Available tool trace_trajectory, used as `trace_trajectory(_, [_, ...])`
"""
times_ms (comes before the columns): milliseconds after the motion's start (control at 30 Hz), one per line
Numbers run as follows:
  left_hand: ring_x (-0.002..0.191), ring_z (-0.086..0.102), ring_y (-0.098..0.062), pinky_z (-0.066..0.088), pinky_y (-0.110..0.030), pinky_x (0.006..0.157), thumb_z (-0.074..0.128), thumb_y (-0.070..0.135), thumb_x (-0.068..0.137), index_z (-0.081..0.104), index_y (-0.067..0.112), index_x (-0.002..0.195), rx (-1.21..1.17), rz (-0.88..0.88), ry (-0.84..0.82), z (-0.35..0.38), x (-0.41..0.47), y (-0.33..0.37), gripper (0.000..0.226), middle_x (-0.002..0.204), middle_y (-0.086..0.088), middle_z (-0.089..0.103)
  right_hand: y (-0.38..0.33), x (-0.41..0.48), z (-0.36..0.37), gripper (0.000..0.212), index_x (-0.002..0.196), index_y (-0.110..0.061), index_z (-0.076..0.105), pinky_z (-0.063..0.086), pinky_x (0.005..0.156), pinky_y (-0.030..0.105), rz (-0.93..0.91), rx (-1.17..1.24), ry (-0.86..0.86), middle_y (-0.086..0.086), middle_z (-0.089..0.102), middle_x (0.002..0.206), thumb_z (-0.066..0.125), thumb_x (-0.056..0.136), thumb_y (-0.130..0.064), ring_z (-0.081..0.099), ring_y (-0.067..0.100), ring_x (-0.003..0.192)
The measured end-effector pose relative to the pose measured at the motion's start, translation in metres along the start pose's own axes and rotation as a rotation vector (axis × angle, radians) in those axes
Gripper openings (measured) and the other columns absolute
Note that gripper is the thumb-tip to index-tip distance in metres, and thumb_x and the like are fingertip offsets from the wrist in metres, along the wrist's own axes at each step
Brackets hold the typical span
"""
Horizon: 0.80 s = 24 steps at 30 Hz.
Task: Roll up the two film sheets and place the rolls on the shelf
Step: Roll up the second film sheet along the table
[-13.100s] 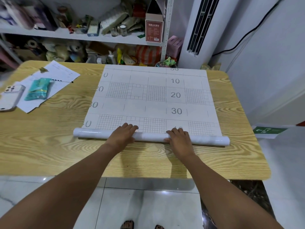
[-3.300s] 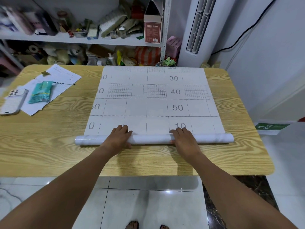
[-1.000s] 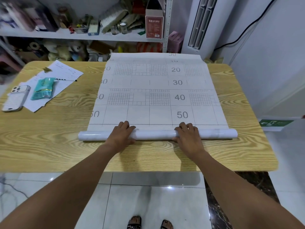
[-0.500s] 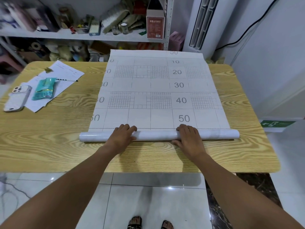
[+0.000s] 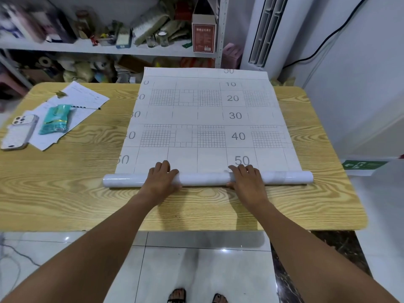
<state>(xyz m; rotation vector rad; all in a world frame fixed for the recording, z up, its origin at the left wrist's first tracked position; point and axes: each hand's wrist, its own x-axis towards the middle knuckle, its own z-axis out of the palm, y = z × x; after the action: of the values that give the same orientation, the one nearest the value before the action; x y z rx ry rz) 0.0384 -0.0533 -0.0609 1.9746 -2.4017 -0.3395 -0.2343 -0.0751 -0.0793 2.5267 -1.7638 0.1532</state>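
Your left hand (image 5: pixel 162 179) and right hand (image 5: pixel 248 181) are curling over the roll (image 5: pixel 203 178) — it's lying crosswise on the bench (image 5: pixel 65 193), equally near both — while the film sheet (image 5: pixel 196 115) is stretching away, seemingly past the far edge.

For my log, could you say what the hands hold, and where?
The film roll: left hand and right hand grip either side of its middle.

Open wood lying near and right; clutter crowding far left

The film sheet (image 5: pixel 203 119) is covering the middle of the table (image 5: pixel 65 193) and overhanging its far edge, with the roll (image 5: pixel 203 178) lying across its near end. Papers (image 5: pixel 87 99), a phone (image 5: pixel 19 132) and a teal packet (image 5: pixel 55 119) are crowding the far-left corner. The shelf (image 5: pixel 65 48) behind is sitting packed with clutter.
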Motion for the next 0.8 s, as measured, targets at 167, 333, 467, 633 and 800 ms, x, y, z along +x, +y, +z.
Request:
trace_trajectory(167, [0.095,0.045,-0.036,0.037,-0.043,0.081,0.075,0.024,0.074,0.053,0.007,0.120,0.020,-0.012,-0.006,0.0030,0.0002,0.0017,0.054,0.105,-0.018,0.049,-0.0018,-0.0021,0.0031,0.031,0.089,-0.011,0.064,0.048,0.067,0.038,-0.003,0.011,0.045,0.005,0.064,0.079,0.079,0.069,-0.029,0.058,0.029,0.072])
trace_trajectory(333, [0.107,0.039,-0.027,0.031,-0.036,0.093,0.055,0.033,0.089,0.041,0.015,0.128,0.055,-0.023,-0.031,0.0023,0.0029,0.0016,0.045,0.120,-0.007,0.044,-0.0011,-0.0018,0.0052,0.026,0.087,-0.010,0.065,0.048,0.068,0.038,-0.009,-0.007,0.069,0.007,0.065,0.089,0.078,0.071,-0.027,0.060,0.030,0.077])
trace_trajectory(467, [0.106,0.040,-0.026,0.030,-0.037,0.094,0.047,0.030,0.093,0.044,0.015,0.124,0.058,-0.003,-0.036,0.0030,0.0013,-0.0003,0.034,0.118,-0.007,0.045,-0.0001,-0.0037,0.0041,0.035,0.093,-0.011,0.066,0.049,0.074,0.041,-0.027,-0.025,0.058,0.008,0.063,0.103,0.059,0.080,-0.043,0.058,0.034,0.092])
trace_trajectory(633, [0.108,0.040,-0.026,0.028,-0.037,0.098,0.039,0.021,0.096,0.041,0.016,0.129,0.045,0.015,-0.032,0.0025,-0.0006,-0.0007,0.033,0.122,-0.008,0.043,0.0022,-0.0079,0.0021,0.055,0.102,-0.011,0.063,0.050,0.074,0.041,-0.052,-0.025,-0.016,0.006,0.061,0.102,0.052,0.075,-0.058,0.057,0.032,0.091])
trace_trajectory(800, [0.112,0.039,-0.032,0.029,-0.040,0.095,0.046,0.020,0.095,0.046,0.011,0.128,0.027,0.027,0.004,0.0018,-0.0030,-0.0025,0.034,0.128,-0.015,0.040,0.0047,-0.0064,0.0047,0.061,0.107,-0.008,0.059,0.052,0.077,0.041,-0.038,0.056,-0.036,0.012,0.061,0.103,0.080,0.062,-0.044,0.059,0.034,0.094])
